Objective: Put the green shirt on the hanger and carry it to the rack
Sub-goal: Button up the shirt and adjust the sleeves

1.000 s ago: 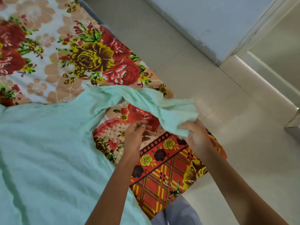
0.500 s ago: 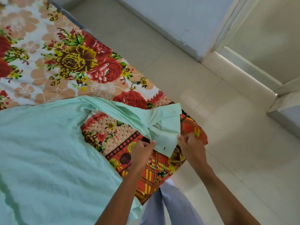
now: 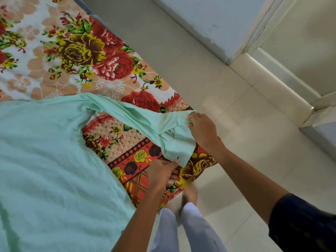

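Green shirt (image 3: 54, 160) spread flat on floral bed (image 3: 76, 51), sleeve stretched right to bed's near-right corner. Left hand (image 3: 161, 172) fingers pinching cuff's near edge; right hand (image 3: 201, 130) fingers gripping cuff's far edge.

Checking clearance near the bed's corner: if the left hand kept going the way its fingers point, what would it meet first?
Probably the shirt: the left hand already pinches the sleeve's lower edge, and its fingers point up and right into that cloth. Depth is uncertain.
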